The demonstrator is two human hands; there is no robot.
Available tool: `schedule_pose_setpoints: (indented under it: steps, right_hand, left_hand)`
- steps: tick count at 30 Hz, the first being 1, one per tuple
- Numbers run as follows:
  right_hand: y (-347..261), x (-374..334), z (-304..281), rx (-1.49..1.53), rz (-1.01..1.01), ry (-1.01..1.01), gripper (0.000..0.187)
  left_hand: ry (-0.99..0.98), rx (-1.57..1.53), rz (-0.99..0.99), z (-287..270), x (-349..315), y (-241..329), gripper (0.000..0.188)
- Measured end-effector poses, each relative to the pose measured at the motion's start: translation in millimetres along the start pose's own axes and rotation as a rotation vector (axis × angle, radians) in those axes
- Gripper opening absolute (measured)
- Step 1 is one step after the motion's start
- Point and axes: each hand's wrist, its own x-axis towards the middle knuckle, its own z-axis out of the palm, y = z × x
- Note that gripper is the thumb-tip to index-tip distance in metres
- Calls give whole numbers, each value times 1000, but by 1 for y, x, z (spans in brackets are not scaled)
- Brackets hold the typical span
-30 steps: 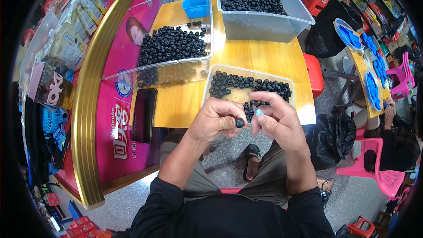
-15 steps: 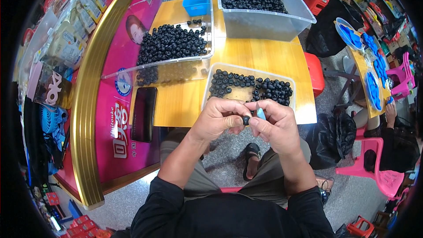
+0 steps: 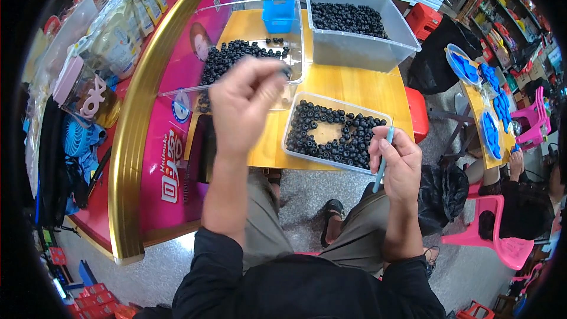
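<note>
My left hand (image 3: 245, 103), blurred by motion, is raised over the near right part of the clear bin (image 3: 301, 53). Its fingertips are closed on a small dark round piece (image 3: 286, 72), smeared but like the black beads around it. My right hand (image 3: 398, 162) grips a slim light-blue craft knife (image 3: 381, 168), its thin pointed tip upward, beside the shallow clear tray (image 3: 331, 156). Black round beads (image 3: 357, 147) with holes ring a bare patch in that tray. More black beads (image 3: 227, 56) are heaped in the bin, partly hidden by my left hand.
A deep translucent tub (image 3: 354, 53) of black beads stands at the table's back right. A blue basket (image 3: 279, 16) sits inside the left bin. A dark phone (image 3: 205, 142) lies by the gold-edged pink counter (image 3: 121, 171). Red stools (image 3: 418, 106) adjoin the table; another person's hand (image 3: 516, 162) shows far right.
My hands have parted. The left, which held a bead at the knife, has swung up and forward over the left bin; the right has shifted right with the knife. The view has shifted slightly.
</note>
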Motion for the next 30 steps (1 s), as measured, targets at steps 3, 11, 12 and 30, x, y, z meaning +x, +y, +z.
schedule_pose_setpoints:
  steps: [3, 11, 12, 30]
  right_hand:
    - [0, -10, -4, -46, 10, -35, 22]
    - [3, -38, -11, -233, 123, -83, 24]
    - [5, -38, -10, -190, 155, -92, 24]
    - [6, -59, -47, -72, 300, -46, 15]
  left_hand:
    - [62, 747, 289, -34, 45, -8, 19]
    - [-237, 571, 279, -1, -4, -31, 18]
    - [-310, 608, 362, 9, -18, -39, 12]
    - [-893, 1151, 156, 72, -35, -112, 13]
